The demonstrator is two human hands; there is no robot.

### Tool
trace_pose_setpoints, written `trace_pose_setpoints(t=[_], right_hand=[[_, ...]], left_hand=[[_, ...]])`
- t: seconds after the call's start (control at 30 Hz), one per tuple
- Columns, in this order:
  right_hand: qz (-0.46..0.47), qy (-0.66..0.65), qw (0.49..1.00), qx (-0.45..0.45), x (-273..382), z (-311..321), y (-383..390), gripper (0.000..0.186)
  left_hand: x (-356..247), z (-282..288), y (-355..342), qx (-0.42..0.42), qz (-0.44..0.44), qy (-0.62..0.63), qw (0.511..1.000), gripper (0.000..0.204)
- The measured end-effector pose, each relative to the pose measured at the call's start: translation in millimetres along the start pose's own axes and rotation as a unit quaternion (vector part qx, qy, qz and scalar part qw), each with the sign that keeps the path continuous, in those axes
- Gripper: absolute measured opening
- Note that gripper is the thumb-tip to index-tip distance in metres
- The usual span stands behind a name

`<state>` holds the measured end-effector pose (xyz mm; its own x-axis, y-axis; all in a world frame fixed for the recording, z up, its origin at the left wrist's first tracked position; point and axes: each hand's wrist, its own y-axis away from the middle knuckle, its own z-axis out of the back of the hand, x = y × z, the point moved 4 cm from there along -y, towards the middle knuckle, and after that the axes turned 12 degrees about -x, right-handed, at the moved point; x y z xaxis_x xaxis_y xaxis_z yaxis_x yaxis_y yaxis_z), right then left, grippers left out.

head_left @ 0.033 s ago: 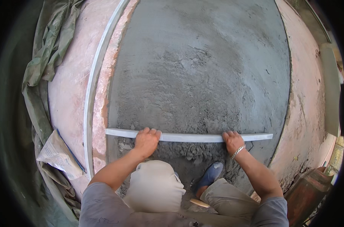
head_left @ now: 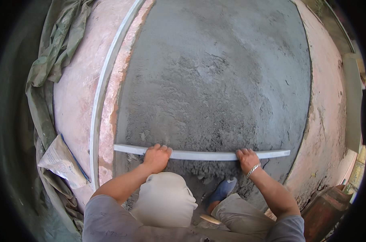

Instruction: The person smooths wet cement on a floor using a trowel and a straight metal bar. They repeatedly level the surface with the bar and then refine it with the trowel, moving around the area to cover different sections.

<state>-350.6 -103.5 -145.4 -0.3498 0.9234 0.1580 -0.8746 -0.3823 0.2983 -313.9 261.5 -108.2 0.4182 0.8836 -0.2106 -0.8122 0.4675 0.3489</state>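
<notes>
A long, pale metal screed bar (head_left: 203, 155) lies crosswise on a strip of wet grey mortar (head_left: 191, 92). My left hand (head_left: 157, 158) grips it left of the middle, fingers over its far edge. Toward its right end my right hand (head_left: 247, 159), with a metal bracelet at the wrist, holds it the same way. Both thumbs are hidden. Along the bar's near side lies a ridge of loose, crumbly mortar (head_left: 209, 167). Beyond the bar, the surface is rough in the middle and smoother farther off.
Another long metal bar (head_left: 100, 92) lies lengthwise on the pinkish floor at left. Beside it are a paper sack (head_left: 62, 163) and crumpled green sheeting (head_left: 40, 76). My pale-trousered knee (head_left: 164, 199) and blue shoe (head_left: 223, 188) are close behind the mortar ridge. A rusty reddish object (head_left: 324, 209) stands at lower right.
Both hands and the screed bar have moved slightly nearer to me across the mortar. My grip is the same.
</notes>
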Motion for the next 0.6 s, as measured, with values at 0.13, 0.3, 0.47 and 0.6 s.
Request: trace_pose_setpoints(t=[0.13, 0.3, 0.47, 0.6], right_hand=[[0.015, -0.047, 0.998, -0.034, -36.1, 20.6, -3.0, 0.026], [-0.11, 0.016, 0.977, -0.182, -143.1, 60.9, -134.8, 0.028], [-0.151, 0.039, 0.973, -0.168, -155.8, 47.5, -208.3, 0.025], [-0.135, 0.036, 0.971, -0.196, -148.3, 45.6, -206.2, 0.025]], left_hand=[[8.5, 30.4, -32.3, -0.148, -0.032, 0.0, 0.989, 0.019], [51.6, 84.2, -243.9, -0.239, -0.018, -0.016, 0.971, 0.018], [86.0, 98.6, -293.2, -0.2, 0.107, -0.007, 0.974, 0.027], [118.4, 90.1, -279.6, -0.239, 0.134, 0.003, 0.962, 0.026]])
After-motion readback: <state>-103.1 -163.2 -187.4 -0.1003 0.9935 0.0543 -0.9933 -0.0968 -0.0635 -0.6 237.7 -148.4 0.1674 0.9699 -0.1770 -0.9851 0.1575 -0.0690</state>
